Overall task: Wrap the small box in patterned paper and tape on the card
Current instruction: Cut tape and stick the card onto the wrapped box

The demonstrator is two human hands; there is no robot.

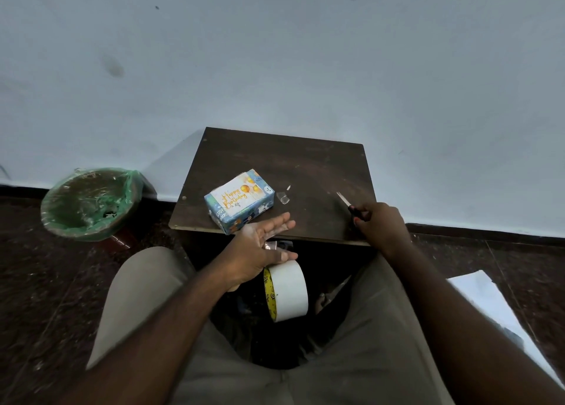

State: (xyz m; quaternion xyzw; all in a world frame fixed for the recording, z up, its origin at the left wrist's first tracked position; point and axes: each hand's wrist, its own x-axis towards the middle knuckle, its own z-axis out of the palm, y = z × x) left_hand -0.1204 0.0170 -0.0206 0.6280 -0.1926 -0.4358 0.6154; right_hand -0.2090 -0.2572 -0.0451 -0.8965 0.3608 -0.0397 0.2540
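Observation:
The small box, wrapped in blue patterned paper, lies near the front left of the dark wooden table. A white "Happy Birthday" card lies flat on top of it. My left hand hovers just in front of the box, palm up with straight fingers, and a clear strip of tape shows between fingers and thumb. A white tape roll hangs right under that thumb. My right hand grips scissors at the table's right front, blades pointing away to the left.
Small clear tape scraps lie on the table right of the box. A bin with a green liner stands on the floor at left. White paper lies on the floor at right. A metal tool lies between my knees.

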